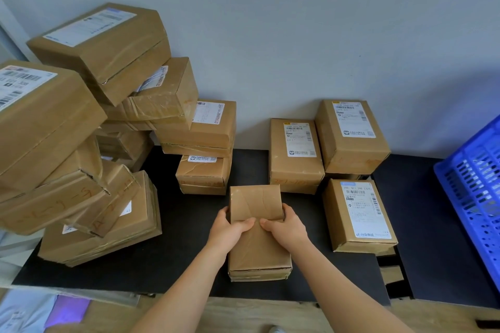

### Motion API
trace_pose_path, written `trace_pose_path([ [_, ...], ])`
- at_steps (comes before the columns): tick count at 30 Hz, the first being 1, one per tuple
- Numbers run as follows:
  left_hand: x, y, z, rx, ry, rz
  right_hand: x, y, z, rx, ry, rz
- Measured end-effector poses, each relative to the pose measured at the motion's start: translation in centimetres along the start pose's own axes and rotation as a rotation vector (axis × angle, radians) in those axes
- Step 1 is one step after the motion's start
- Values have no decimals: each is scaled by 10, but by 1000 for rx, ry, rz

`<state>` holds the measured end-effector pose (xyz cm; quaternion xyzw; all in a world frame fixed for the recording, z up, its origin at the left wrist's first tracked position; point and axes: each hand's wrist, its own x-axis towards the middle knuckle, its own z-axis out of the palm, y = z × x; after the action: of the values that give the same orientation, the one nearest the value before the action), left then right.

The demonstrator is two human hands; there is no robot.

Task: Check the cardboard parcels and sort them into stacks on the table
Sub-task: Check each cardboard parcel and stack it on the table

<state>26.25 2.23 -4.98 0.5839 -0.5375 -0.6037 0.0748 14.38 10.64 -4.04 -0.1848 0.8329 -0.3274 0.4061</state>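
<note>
So, table [186,254]: black top lying under the held parcel and running out to both sides of it.
Left heap [81,121]: brown taped cardboard parcels piled loosely, several tilted, well to the left of the held parcel; white shipping labels show on some.
Blue crate [476,197]: slotted plastic, far to the right of the held parcel, cut off by the frame edge.
Middle stack [208,143]: labelled parcels piled beyond the held parcel, a little to its left, against the wall.
Back pair [297,154]: two labelled parcels side by side, beyond the held parcel and to its right.
Labelled parcel [359,216]: flat, label up, just right of the held parcel.
Flat parcel [259,257]: lies on the table at the held parcel's near edge, below the hands.
Held parcel [255,204]: plain brown, creased, tilted up at mid-table.
Left hand [230,227]: fingers curled round the held parcel's left edge, thumb on its near face.
Right hand [286,227]: grips the right edge likewise.
</note>
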Motion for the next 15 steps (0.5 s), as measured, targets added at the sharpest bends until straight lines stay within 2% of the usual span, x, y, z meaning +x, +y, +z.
trace_pose_path([
  [6,2,-6,-1,-80,-25,-37,-7,4,1,47,15,-7],
  [15,4,-10,2,-107,-27,-78,-9,2,0,-125,31,6],
])
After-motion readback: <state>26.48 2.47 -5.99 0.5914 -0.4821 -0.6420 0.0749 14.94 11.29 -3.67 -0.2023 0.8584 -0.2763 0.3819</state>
